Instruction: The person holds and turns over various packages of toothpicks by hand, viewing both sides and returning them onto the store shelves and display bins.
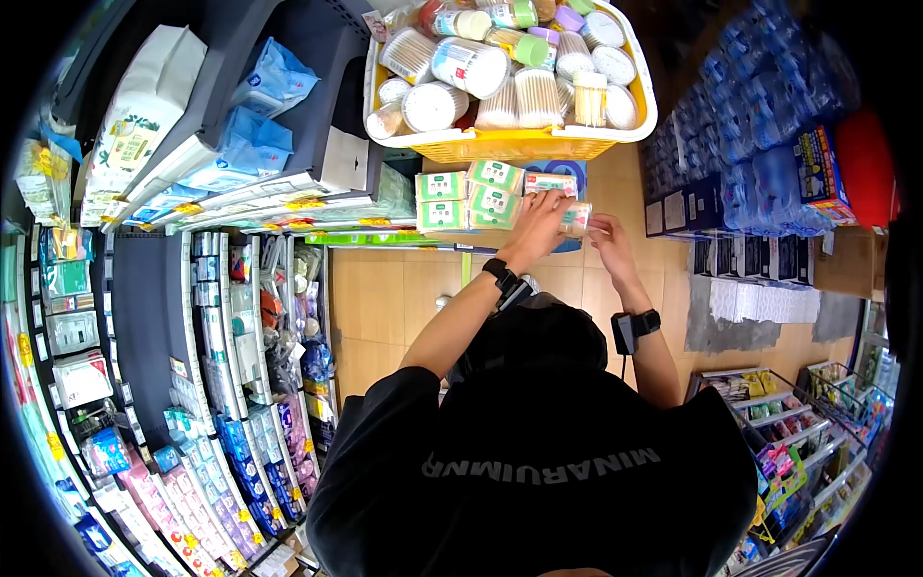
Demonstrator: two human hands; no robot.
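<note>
My left hand [540, 223] reaches over a group of small packs, its fingers bent down onto a small pink-and-white pack [576, 220]. On the right edge of that same pack are the curled fingertips of my right hand [612, 244]. Several green-and-white packs [494, 205] stand in two rows just left of my left hand. Another pack with a pink-and-green label [550, 184] lies behind my left fingers. Both wrists wear black straps with small devices.
A yellow-and-white basket [500, 149] full of cotton swab tubs and toothpick containers is beyond the packs. Stocked shelves [216, 327] line the left. Wrapped bottled water [760, 125] is stacked at right, and a wire rack [803, 433] of small packets stands lower right.
</note>
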